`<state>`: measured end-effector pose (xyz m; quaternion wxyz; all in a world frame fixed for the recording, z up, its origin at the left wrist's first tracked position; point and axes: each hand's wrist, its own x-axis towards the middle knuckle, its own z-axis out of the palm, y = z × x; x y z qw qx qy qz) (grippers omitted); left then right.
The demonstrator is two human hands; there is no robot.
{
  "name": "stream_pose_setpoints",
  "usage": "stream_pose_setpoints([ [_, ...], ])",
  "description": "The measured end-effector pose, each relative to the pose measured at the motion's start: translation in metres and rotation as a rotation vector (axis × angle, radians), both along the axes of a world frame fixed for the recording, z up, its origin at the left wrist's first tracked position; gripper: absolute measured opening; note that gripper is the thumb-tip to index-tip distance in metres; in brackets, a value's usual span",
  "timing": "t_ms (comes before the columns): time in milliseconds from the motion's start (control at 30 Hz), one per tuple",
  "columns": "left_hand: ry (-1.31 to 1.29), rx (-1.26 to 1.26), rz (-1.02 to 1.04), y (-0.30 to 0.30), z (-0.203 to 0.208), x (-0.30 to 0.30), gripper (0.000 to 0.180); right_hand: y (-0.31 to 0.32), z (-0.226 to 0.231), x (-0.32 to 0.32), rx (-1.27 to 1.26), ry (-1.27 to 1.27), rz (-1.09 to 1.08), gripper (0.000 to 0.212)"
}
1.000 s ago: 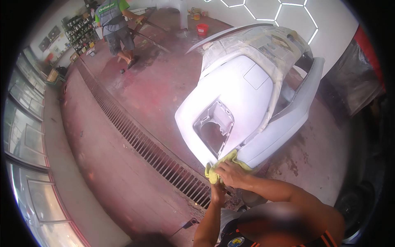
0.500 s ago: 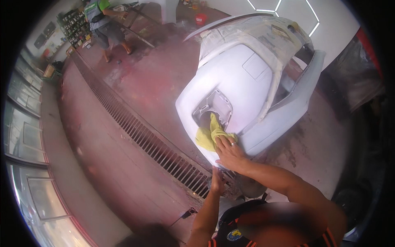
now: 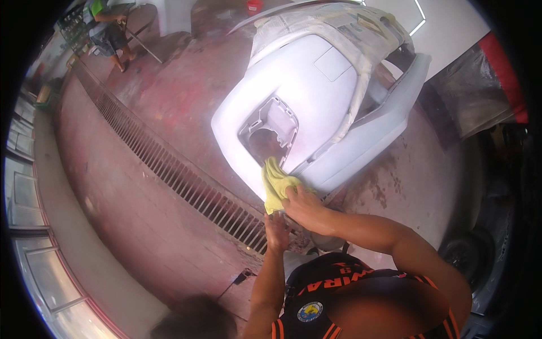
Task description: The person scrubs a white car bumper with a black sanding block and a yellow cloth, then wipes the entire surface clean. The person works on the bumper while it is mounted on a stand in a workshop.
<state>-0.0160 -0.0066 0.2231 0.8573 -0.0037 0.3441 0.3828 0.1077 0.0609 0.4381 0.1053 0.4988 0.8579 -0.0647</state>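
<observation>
A large car bumper [image 3: 243,96], coated in whitish primer, stands in front of me with an open recess near its closest end. My right hand [image 3: 307,208] is closed on a crumpled yellow cloth [image 3: 276,179], which lies against the bumper's near end just below the recess. Beneath the cloth, my left hand [image 3: 277,231] grips the near edge of the bumper; its fingertips are partly hidden.
Masking paper [image 3: 299,22] covers the bumper's far part. A long floor grate [image 3: 169,169] runs along the left. Another person [image 3: 104,34] stands at the far left near a metal stand. A wheel [image 3: 466,248] is at the right, a red bucket [image 3: 254,7] at the back.
My right hand has drawn the cloth nearer, off the recess toward the bumper's near edge. The whole view has shifted, so the bumper appears further left. My left hand stays at the edge.
</observation>
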Motion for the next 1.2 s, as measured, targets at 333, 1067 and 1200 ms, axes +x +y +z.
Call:
stream_pose_setpoints([
  [333, 0.855, -0.035, 0.045, -0.005, 0.032, -0.045, 0.071, -0.043, -0.001, 0.032, -0.458, 0.200, -0.195, 0.015],
  [1067, 0.573, 0.075, 0.509, 0.199, -0.073, -0.031, 0.036, -0.165, -0.067, 0.154, -0.557, 0.436, -0.540, 0.020],
  [1200, 0.390, 0.023, 0.784, 0.128, -0.023, 0.006, 0.043, -0.200, -0.094, 0.191, -0.637, 0.399, -0.619, 0.023],
])
